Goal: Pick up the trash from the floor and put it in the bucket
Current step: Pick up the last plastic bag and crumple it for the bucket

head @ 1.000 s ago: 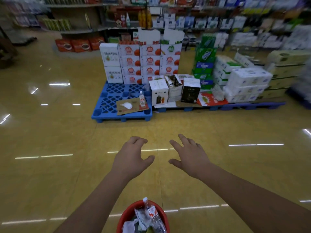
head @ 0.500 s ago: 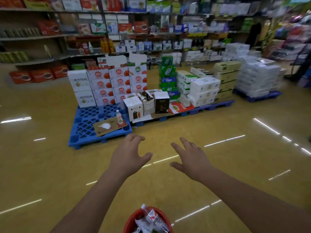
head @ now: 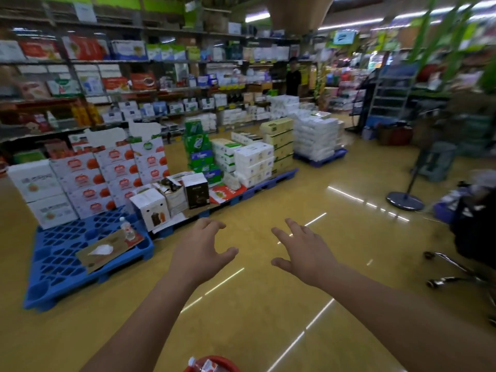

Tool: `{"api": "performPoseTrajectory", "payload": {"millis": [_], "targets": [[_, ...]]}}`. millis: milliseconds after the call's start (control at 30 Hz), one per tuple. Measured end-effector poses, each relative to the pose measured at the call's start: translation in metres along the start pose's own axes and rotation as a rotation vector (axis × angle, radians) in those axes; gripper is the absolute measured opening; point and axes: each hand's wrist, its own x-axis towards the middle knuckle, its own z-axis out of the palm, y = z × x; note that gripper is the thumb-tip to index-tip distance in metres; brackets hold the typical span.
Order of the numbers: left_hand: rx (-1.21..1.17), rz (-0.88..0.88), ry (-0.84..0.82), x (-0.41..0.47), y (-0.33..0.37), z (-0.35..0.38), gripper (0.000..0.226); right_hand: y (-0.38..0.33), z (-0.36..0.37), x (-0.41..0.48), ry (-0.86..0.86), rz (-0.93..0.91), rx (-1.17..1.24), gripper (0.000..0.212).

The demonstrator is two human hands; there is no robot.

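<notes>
My left hand [head: 200,252] and my right hand [head: 304,253] are stretched out in front of me over the yellow floor, fingers spread and loosely bent, holding nothing. Only the rim of the red bucket [head: 225,361] shows at the bottom edge, with a plastic bottle [head: 200,365] sticking out of it. On the blue pallet [head: 53,267] to the left lie a flat piece of cardboard [head: 107,251] with a white crumpled tissue [head: 100,249] on it, and a small clear bottle [head: 126,228] stands beside them.
Stacked cartons [head: 107,173] fill the pallets ahead. Shelves run along the back wall, and a person [head: 293,76] stands far off there. A pole stand with a round base [head: 404,201] and a wheeled chair [head: 467,253] are on the right.
The view has tilted up and swung right, so the bucket has slid almost out of the bottom edge. Both hands keep the same spread pose.
</notes>
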Motion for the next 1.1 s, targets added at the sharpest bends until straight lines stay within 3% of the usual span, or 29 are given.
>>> {"api": "performPoseTrajectory", "payload": {"millis": [433, 1100], "targets": [[-0.046, 0.214, -0.107, -0.028, 0.154, 0.045, 0.065, 0.113, -0.009, -0.146, 0.004, 0.243, -0.012, 0.077], [-0.165, 0.686, -0.309, -0.185, 0.457, 0.131, 0.066, 0.269, -0.027, -0.492, 0.069, 0.732, 0.023, 0.077]]}}
